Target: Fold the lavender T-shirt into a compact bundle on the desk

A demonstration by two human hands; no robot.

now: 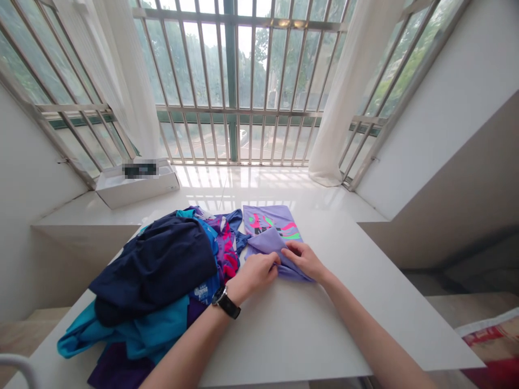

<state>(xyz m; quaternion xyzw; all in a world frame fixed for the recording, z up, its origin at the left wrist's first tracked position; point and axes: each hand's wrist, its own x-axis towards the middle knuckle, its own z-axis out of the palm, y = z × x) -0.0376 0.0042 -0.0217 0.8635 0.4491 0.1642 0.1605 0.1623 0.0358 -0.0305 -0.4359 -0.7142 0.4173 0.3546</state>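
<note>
A lavender T-shirt (271,237) with a pink, green and black print lies on the white table (284,329), its lower part folded over. My left hand (253,274), with a black wristwatch (226,302) on the wrist, grips the near edge of the fold. My right hand (304,260) pinches the folded lavender fabric from the other side. To the left of my left hand is a heap of clothes (154,270), with a navy garment on top and teal, blue, pink and purple garments around it.
The table's far corner meets a white windowsill holding a white box (138,186). Behind it stand a barred window (231,70) and white curtains (336,108). Patterned red bedding (492,346) shows at the lower right, beyond the table edge.
</note>
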